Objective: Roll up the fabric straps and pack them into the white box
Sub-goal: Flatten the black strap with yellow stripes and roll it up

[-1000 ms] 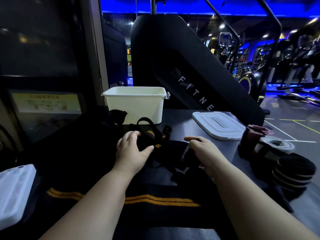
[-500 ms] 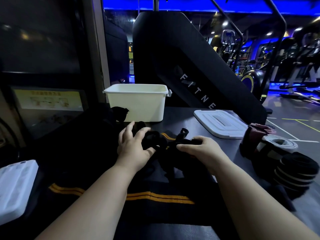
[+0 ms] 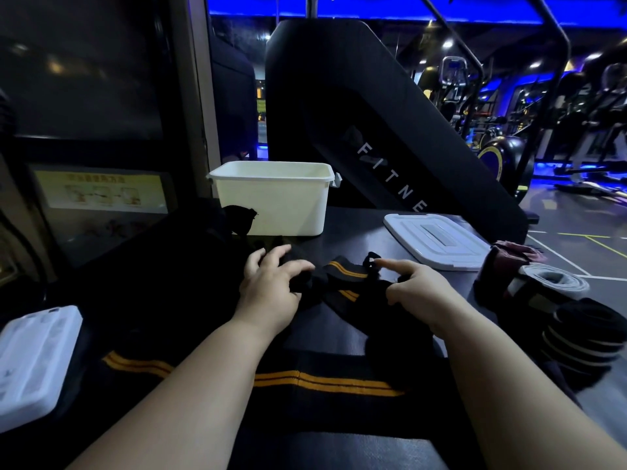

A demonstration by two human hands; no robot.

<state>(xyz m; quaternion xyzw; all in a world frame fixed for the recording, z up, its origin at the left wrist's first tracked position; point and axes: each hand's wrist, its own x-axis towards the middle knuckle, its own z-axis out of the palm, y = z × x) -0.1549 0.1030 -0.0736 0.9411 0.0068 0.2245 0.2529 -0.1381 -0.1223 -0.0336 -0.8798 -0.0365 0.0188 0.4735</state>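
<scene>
At a gym table (image 3: 366, 225), a person's left hand (image 3: 271, 286) curls round the bunched end of a black strap (image 3: 342, 271) with orange stripes. The right hand (image 3: 420, 291) pinches the strap just alongside, forefinger stuck out. The strap lies twisted between the hands, its tail running back under both forearms (image 3: 203, 385). The white box (image 3: 274, 205) stands open just beyond. The likely risk is that a twisted start gives a loose, crooked roll, and that forearms resting on the tail drag it undone.
</scene>
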